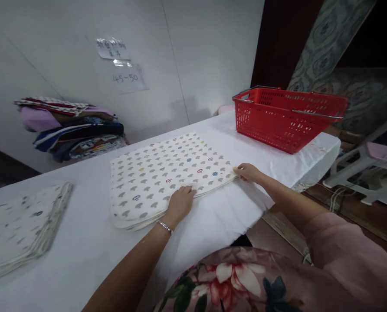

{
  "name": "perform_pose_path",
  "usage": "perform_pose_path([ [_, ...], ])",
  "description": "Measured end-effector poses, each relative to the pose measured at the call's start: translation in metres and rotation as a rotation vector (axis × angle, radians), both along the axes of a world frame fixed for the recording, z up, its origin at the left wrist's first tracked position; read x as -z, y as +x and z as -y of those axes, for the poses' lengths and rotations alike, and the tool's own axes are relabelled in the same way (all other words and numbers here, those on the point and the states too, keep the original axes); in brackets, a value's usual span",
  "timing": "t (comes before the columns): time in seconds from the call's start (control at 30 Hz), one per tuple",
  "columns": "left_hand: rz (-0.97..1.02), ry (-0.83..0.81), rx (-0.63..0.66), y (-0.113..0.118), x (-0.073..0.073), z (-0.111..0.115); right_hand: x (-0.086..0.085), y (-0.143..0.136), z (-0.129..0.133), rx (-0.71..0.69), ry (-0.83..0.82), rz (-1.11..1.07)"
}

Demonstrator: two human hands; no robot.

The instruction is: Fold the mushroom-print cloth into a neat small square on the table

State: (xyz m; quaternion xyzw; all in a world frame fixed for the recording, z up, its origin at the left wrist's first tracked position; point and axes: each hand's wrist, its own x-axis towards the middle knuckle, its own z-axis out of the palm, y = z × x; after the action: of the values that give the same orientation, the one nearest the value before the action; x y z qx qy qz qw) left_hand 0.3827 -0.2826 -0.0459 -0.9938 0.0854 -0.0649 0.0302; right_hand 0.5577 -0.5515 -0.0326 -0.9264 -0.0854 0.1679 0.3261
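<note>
A folded white cloth (167, 173) printed with grey mushroom-like shapes and a few red, blue and yellow ones lies flat on the table in front of me. Its near edge shows several layers. My left hand (181, 203), a bracelet at the wrist, has its fingers curled on the middle of that near edge. At the right corner, my right hand (249, 172) pinches the cloth between thumb and fingers. The undersides of the fingers of both hands are hidden.
A white-covered table (92, 242) carries a second stack of folded printed cloth (21, 221) at left and a red plastic basket (278, 121) at back right. Folded fabrics (76, 125) are piled by the wall. A plastic stool (369, 169) stands at right.
</note>
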Motion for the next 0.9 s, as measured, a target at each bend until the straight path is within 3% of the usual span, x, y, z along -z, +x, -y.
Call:
perform_pose_path([
  [0.1,0.006,-0.003,0.006,-0.001,0.003,0.000,0.003,0.004,-0.001,-0.046,-0.118,0.065],
  [0.23,0.020,-0.027,-0.005,-0.005,0.010,-0.001,0.019,0.012,0.006,-0.064,-0.152,0.167],
  [0.5,0.071,-0.020,-0.082,-0.033,0.016,-0.009,0.038,0.018,0.020,-0.132,-0.223,0.231],
  [0.9,0.084,-0.105,-0.288,-0.093,0.017,-0.064,0.045,0.030,0.026,-0.125,-0.238,0.199],
])
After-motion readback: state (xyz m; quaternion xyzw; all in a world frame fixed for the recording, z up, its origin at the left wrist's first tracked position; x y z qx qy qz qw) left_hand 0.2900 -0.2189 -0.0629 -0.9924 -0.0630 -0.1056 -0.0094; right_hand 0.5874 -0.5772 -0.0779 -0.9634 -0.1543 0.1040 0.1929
